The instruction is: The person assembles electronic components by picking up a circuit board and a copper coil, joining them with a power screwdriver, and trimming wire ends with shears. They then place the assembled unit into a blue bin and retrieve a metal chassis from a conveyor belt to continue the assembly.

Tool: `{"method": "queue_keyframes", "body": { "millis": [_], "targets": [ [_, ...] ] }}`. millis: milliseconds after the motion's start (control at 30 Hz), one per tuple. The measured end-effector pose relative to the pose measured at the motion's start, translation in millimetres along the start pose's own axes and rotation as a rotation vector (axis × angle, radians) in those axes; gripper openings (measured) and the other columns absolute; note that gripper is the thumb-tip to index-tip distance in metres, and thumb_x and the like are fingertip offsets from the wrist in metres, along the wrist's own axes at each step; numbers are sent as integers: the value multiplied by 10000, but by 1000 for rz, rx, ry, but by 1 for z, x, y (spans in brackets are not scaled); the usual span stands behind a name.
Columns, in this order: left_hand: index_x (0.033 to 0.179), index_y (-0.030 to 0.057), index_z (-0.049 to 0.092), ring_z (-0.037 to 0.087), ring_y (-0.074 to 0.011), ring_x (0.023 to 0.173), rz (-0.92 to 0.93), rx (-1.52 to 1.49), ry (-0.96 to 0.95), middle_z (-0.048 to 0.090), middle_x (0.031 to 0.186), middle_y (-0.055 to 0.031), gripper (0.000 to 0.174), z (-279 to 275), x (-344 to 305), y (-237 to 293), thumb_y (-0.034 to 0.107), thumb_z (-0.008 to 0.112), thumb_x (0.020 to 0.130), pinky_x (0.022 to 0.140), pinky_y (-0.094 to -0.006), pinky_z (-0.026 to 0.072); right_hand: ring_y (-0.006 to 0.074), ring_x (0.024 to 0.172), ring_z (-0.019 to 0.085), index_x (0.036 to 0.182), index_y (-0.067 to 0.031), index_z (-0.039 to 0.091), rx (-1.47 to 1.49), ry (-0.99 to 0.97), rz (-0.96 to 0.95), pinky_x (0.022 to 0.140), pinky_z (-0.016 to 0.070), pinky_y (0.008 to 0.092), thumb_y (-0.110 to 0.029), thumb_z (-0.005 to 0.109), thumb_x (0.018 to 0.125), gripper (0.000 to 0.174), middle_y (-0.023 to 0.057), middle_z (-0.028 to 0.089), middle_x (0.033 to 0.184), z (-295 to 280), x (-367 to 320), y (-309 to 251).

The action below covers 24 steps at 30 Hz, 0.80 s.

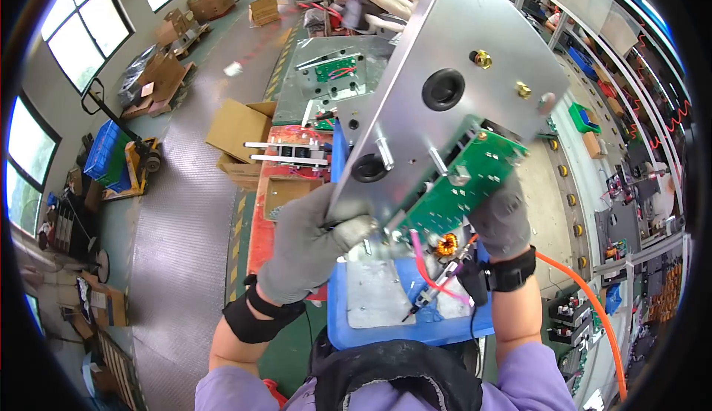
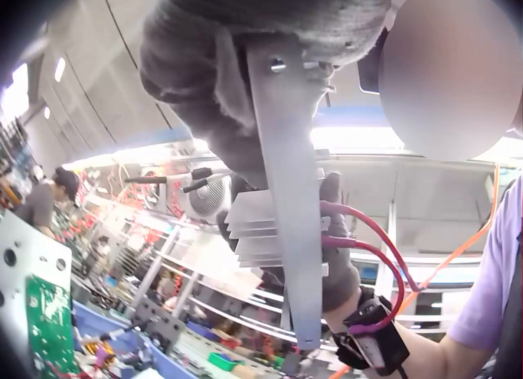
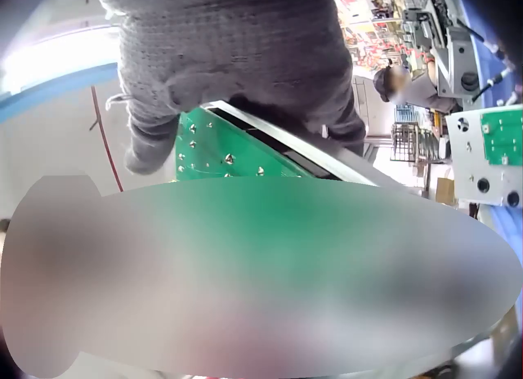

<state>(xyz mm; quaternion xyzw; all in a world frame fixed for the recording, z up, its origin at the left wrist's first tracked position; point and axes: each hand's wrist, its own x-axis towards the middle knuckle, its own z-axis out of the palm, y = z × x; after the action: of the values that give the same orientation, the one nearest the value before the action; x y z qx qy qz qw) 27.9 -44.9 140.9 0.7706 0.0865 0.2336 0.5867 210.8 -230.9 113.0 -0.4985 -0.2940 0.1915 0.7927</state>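
Note:
Both hands wear grey gloves and hold up a tilted metal plate (image 1: 489, 33) carrying a green circuit board (image 1: 460, 188), black grommets and brass fittings. The left hand (image 1: 304, 244) grips the plate's lower left corner, thumb over its face. Beside the board, the right hand (image 1: 504, 218) holds the right side, its fingers partly hidden behind the board. In the left wrist view the plate (image 2: 286, 199) stands edge-on, with heatsink fins (image 2: 253, 224) and red wires (image 2: 384, 232). The right wrist view shows the right hand (image 3: 237, 69) over the plate's edge and board (image 3: 221, 154); its lower part is blurred.
A blue tray (image 1: 408, 331) below holds a pen-shaped tool (image 1: 430, 292) and a copper coil (image 1: 445, 245). Another plate with a board (image 1: 337, 70) lies on the bench ahead. An open cardboard box (image 1: 237, 136) stands left; an orange hose (image 1: 593, 300) runs right. Another person's arm reaches in at the top.

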Motion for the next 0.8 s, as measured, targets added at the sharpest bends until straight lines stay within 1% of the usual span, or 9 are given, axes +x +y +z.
{"method": "queue_keyframes", "body": {
  "millis": [100,200,267,333,433,467,567,667,800],
  "targets": [
    [1219,-11,594,672,-168,908,-89,-349,-297,707,983,-117,420,0,-3,-10,279,705,935,800,-314,522,240,915,698,1350,-77,500,98,52,-22,781,612,384,-408,780,831,676,76,667,1077,33,-26,-23],
    [1328,-2,556,653,-264,1134,113,-267,-745,672,1196,-173,625,-26,4,-28,497,606,954,962,-381,496,286,1182,611,1475,-102,435,177,271,-23,1049,486,466,-484,661,907,721,105,581,1372,20,-75,-2],
    [1352,19,552,640,-252,1161,110,-253,-802,651,1255,-149,562,-52,19,-60,403,641,952,971,-375,499,243,1209,593,1478,-119,453,109,428,-166,1056,477,447,-433,604,965,620,84,583,1377,29,-110,1],
    [1289,57,619,677,-195,1031,58,-14,-550,695,1133,-113,390,-88,45,-116,171,683,923,904,-338,535,206,1221,564,1455,-110,489,141,682,-258,1072,432,408,-458,589,976,600,69,591,1358,46,-151,-2],
    [1131,51,685,696,-182,902,148,288,-288,717,1027,-96,252,-135,97,-216,163,710,907,818,-327,556,208,1261,506,1412,-104,530,-58,1116,-320,1079,410,418,-529,514,991,598,80,508,1431,44,-232,-5],
    [1101,68,691,699,-184,875,43,276,-266,717,1029,-106,233,-138,121,-239,168,724,893,793,-318,556,240,1161,595,1369,-83,547,-547,1245,-436,984,504,469,-524,544,973,593,116,588,1314,38,-267,2],
    [1150,111,672,690,-308,1010,113,571,-112,711,1099,-146,321,-109,185,-208,274,718,877,882,-410,535,238,1142,602,1363,-81,549,-501,1290,-414,971,510,462,-513,554,967,585,114,595,1298,55,-286,19],
    [1238,122,649,646,-366,1111,130,773,-105,684,1190,-178,492,-64,262,-218,396,724,836,945,-459,503,235,1114,613,1354,-77,552,-402,1316,-378,950,519,452,-495,568,960,575,111,607,1274,74,-304,27],
    [1329,90,618,628,-353,1175,-110,903,-408,626,1323,-199,748,-27,310,-235,516,772,735,965,-454,496,231,1077,626,1342,-72,555,-242,1349,-331,923,531,439,-471,588,949,561,107,621,1242,95,-328,35]
  ]
}}
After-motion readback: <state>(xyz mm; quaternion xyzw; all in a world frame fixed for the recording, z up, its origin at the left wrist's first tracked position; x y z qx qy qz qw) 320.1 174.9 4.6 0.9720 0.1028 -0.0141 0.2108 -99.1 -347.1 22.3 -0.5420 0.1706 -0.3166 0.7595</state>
